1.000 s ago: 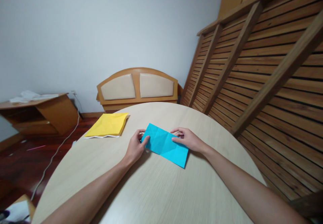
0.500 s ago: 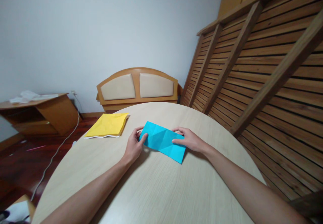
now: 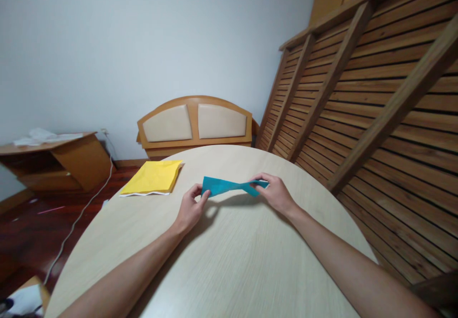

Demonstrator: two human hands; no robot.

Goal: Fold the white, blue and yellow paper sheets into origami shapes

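A folded sheet of blue paper (image 3: 222, 186) is stretched between my two hands, just above the tabletop, with its shadow below. It looks twisted near its right part and is seen almost edge-on. My left hand (image 3: 192, 206) pinches its left end, thumb in front and the other fingers behind. At the right end, my right hand (image 3: 274, 193) grips the paper between thumb and fingers. The fingertips behind the sheet are partly hidden.
A stack of yellow paper (image 3: 153, 177) with a white edge lies on the round table (image 3: 229, 270), left of my hands. Beyond the table stands a padded headboard (image 3: 195, 139). A slatted wooden frame (image 3: 358, 103) leans at the right; a low cabinet (image 3: 84, 163) stands left.
The blue paper has turned from facing me to nearly edge-on and is now twisted. My right hand has shifted slightly and rotated its end; my left hand has barely moved.
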